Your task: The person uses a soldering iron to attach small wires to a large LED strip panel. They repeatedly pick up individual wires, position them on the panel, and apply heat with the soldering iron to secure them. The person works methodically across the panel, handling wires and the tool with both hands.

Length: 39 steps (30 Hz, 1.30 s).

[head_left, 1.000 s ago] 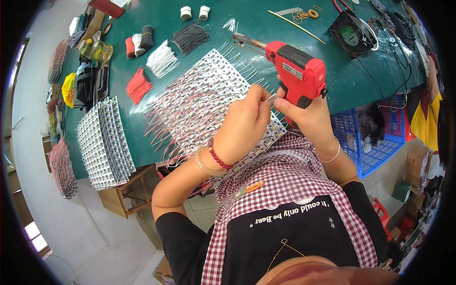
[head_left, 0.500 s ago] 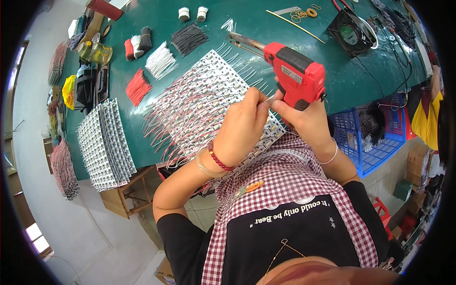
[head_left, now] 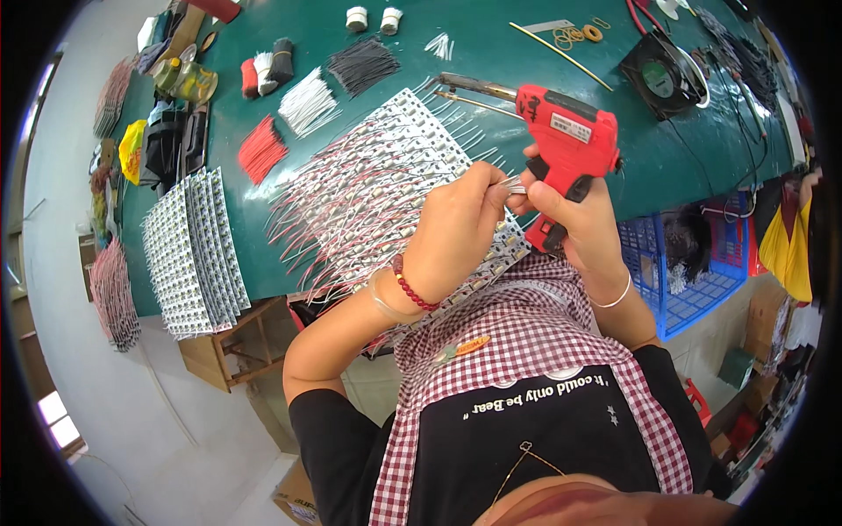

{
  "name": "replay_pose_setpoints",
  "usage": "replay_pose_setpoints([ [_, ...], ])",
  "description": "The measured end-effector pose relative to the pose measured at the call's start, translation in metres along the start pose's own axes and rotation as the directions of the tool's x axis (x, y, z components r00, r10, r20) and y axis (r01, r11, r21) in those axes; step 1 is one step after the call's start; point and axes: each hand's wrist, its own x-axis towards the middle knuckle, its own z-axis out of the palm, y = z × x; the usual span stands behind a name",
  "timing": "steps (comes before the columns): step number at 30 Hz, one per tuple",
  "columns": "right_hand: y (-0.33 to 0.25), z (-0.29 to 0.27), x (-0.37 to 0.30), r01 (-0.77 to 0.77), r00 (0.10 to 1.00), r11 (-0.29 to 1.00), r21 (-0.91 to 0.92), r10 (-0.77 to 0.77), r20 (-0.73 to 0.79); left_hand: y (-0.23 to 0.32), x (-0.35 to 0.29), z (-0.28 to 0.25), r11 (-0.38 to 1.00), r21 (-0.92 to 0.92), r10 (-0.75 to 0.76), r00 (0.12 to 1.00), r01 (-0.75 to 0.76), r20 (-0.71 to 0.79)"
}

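My right hand (head_left: 586,226) is closed round the grip of a red and black soldering gun (head_left: 570,130), whose long metal tip points to the far left. A small bunch of short whitish wires (head_left: 516,186) lies between my two hands. The fingers of my left hand (head_left: 460,215) pinch its left end, and my right fingertips are at its other end. Beneath both hands lies a white circuit-board panel (head_left: 409,114). Rows of thin red and whitish wires stick out of it, with a fringe of pale wires along its right edge.
Loose red wires (head_left: 262,151), white wires (head_left: 308,103) and black wires (head_left: 363,66) lie in piles beyond the panel. More circuit boards (head_left: 189,263) are stacked at left. A black fan (head_left: 660,74) stands far right; a blue crate (head_left: 680,298) is below the table edge.
The soldering gun has come slightly nearer and to the right, and my right thumb now rests against it. The wire bunch between my hands shows more plainly. The whole view has shifted a little.
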Motion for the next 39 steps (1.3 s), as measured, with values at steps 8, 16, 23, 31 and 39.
replay_pose_setpoints([
  [8, -0.024, 0.015, 0.002, 0.187, 0.980, 0.962, -0.197, -0.196, -0.028, -0.051, 0.006, -0.073, 0.892, 0.409, 0.281, 0.945, -0.193, -0.168],
  [16, -0.029, 0.064, 0.102, -0.054, 0.997, 0.946, -0.320, 0.067, 0.030, -0.133, 0.105, -0.168, 0.741, 0.583, 0.438, 0.898, -0.333, -0.044],
  [23, -0.005, 0.091, 0.212, -0.157, 0.987, 0.949, -0.274, 0.160, -0.013, -0.195, 0.190, -0.210, 0.676, 0.592, 0.474, 0.874, -0.438, 0.105],
  [31, 0.023, 0.107, 0.258, -0.171, 0.985, 0.928, -0.330, 0.161, -0.058, -0.237, 0.220, -0.231, 0.653, 0.597, 0.505, 0.855, -0.467, 0.116],
  [39, 0.045, 0.119, 0.270, -0.187, 0.982, 0.910, -0.370, 0.166, -0.090, -0.252, 0.227, -0.244, 0.659, 0.595, 0.488, 0.864, -0.459, 0.126],
])
